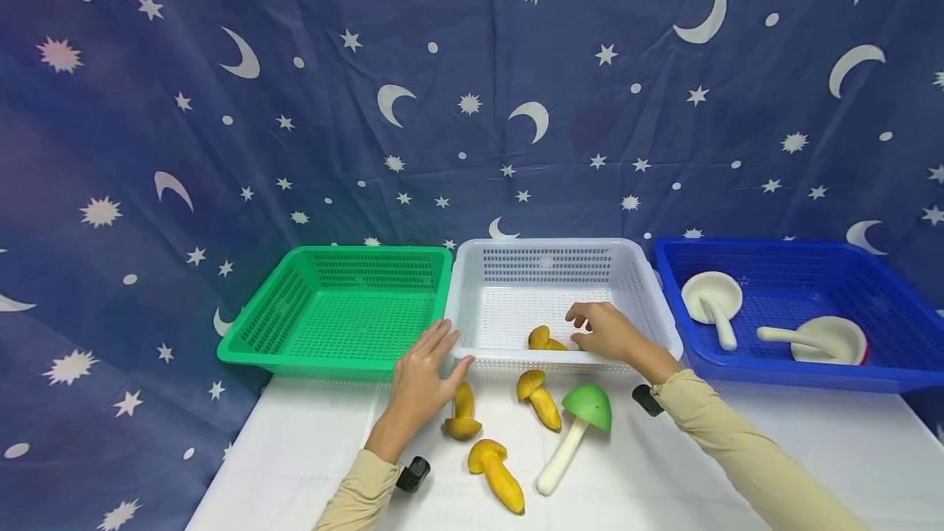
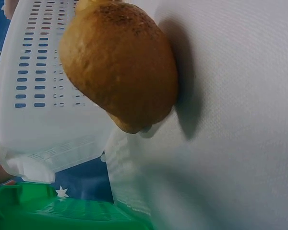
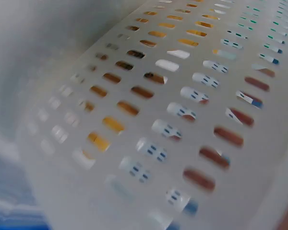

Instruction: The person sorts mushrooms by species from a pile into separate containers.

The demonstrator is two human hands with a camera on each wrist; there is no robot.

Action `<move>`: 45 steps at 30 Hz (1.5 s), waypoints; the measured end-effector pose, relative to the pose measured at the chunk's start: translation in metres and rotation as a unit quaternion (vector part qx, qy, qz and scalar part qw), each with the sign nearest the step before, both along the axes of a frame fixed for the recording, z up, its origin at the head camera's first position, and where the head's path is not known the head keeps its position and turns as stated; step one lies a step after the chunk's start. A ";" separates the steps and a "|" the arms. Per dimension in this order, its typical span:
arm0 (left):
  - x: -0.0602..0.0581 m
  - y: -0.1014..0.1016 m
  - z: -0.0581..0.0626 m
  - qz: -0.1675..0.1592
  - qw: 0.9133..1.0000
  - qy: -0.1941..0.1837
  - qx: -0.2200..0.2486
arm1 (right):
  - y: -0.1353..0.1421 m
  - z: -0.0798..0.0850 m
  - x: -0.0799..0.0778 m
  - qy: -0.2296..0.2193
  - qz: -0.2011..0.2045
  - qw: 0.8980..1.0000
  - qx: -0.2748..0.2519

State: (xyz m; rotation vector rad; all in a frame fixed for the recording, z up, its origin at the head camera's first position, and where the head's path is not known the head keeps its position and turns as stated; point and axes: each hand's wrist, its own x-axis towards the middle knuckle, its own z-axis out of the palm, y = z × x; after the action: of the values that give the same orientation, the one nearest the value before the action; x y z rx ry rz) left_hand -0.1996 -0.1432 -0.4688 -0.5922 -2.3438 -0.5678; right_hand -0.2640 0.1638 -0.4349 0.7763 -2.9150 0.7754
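Note:
My right hand is over the front of the white basket, its fingers loosely bent with nothing between them. Just left of its fingertips, a yellow-brown toy mushroom lies inside the basket. Through the slots in the right wrist view, yellow and brown patches show. My left hand is at the basket's front left corner, fingers extended, beside the green basket. Below that hand lies another yellow mushroom, its brown cap large in the left wrist view.
On the white cloth lie two more yellow mushrooms and a green-capped mushroom with a white stem. At right, the blue basket holds two upturned mushrooms with pale undersides. Behind hangs a dark blue star-patterned curtain.

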 end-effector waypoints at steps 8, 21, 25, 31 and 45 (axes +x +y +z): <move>0.002 0.000 0.005 -0.004 0.999 -0.025 0.031 | 0.021 0.007 0.019 0.038 -0.026 0.999 -0.022; 0.006 0.002 0.011 0.007 0.996 -0.078 0.047 | 0.046 0.016 0.040 0.075 -0.060 0.995 -0.027; 0.009 0.002 0.009 -0.017 0.996 -0.064 0.056 | 0.054 0.013 0.046 0.106 -0.061 0.992 -0.020; 0.025 -0.001 0.009 -0.073 0.993 -0.043 0.076 | 0.069 0.004 0.058 0.156 -0.093 0.983 -0.009; 0.080 -0.003 0.008 -0.179 0.977 -0.111 0.027 | 0.091 -0.026 0.073 0.186 -0.124 0.973 0.059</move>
State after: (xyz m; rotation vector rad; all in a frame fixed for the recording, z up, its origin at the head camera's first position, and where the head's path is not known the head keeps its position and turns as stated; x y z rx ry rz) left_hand -0.1196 -0.1467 -0.4609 -0.9799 -2.4322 -0.8981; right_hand -0.1906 0.2548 -0.4611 0.4845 -2.6610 0.3894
